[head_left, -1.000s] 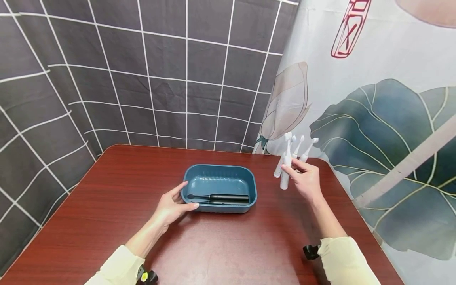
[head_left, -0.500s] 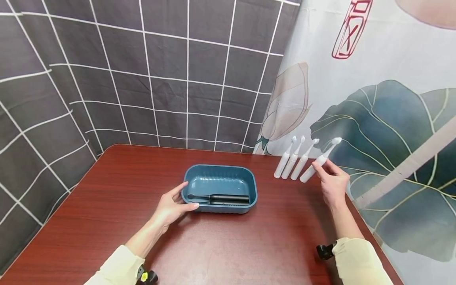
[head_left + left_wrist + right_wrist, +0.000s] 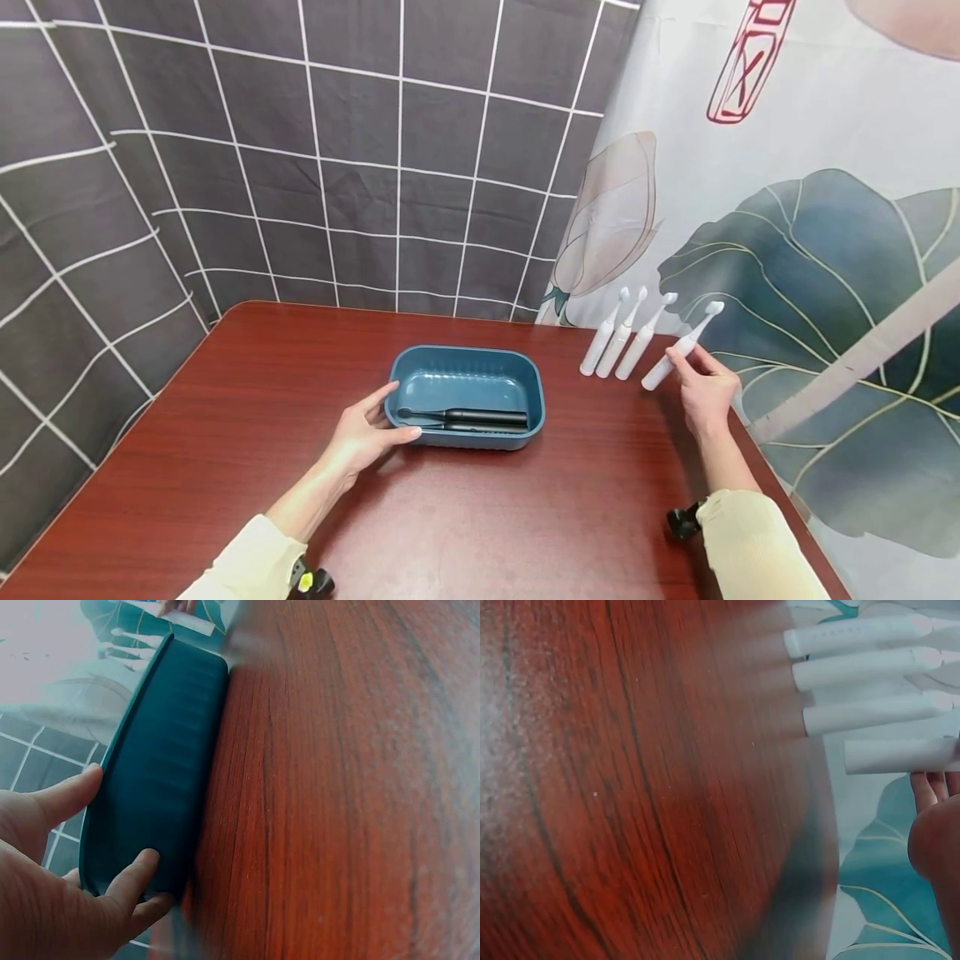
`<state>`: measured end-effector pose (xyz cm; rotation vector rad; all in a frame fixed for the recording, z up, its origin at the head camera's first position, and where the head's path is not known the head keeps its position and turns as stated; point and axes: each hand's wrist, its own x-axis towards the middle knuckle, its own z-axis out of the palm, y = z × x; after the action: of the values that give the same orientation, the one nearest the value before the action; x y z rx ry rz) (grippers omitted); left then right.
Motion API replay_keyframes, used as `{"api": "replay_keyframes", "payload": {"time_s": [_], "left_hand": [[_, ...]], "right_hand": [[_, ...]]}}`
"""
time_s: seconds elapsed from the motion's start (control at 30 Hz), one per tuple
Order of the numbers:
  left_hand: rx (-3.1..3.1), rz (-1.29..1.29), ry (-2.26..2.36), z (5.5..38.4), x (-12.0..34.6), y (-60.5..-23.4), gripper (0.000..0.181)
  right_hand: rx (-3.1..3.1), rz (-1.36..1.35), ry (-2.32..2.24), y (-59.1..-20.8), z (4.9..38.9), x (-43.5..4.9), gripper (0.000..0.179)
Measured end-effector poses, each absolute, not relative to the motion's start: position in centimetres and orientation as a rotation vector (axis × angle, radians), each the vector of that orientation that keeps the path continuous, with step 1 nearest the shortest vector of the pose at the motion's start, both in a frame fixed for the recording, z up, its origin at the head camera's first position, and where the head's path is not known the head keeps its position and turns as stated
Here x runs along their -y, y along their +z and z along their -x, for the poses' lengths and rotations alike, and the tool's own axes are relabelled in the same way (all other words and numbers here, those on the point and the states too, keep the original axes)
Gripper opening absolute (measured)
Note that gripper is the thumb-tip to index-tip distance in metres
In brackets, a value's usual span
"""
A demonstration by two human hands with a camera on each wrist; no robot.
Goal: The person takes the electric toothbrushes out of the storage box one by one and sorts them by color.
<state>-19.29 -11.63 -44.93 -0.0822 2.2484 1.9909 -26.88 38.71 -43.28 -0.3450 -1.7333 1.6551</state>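
Observation:
My left hand point(image 3: 360, 437) grips the left end of a blue plastic storage box point(image 3: 457, 383), its fingers on the rim and its thumb at the front wall. Inside lie a black electric toothbrush point(image 3: 487, 416) and a second black one point(image 3: 480, 429), side by side along the front. My right hand point(image 3: 705, 390) pinches a white electric toothbrush point(image 3: 889, 756) by its handle, head up and leaning right. Three like it stand to its left in a row: one white toothbrush point(image 3: 598, 346), another point(image 3: 614, 350) and a third point(image 3: 635, 354). Whether the held one's base touches the table cannot be told.
The reddish-brown wooden table point(image 3: 480, 517) has rounded back corners. Behind it hangs a dark grey cloth point(image 3: 337, 200) with a white grid. A white curtain point(image 3: 675, 167) with a leaf print hangs close along the right side.
My right hand has carried the white toothbrush from the row's left side to its right end, then slightly lower. The left hand stays on the box.

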Motion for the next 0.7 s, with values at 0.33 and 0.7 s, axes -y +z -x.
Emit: {"api": "replay_keyframes", "payload": {"time_s": [0.33, 0.7], "left_hand": [[-2.263, 0.098, 1.971, 19.3, 11.6, -45.0, 0.089], [-2.254, 0.098, 1.982, 19.3, 11.5, -44.9, 0.088]], "right_hand": [[1.75, 0.369, 1.697, -43.8, 28.3, -39.0, 0.048], [1.764, 0.378, 1.667, -44.5, 29.2, -38.9, 0.046]]}}
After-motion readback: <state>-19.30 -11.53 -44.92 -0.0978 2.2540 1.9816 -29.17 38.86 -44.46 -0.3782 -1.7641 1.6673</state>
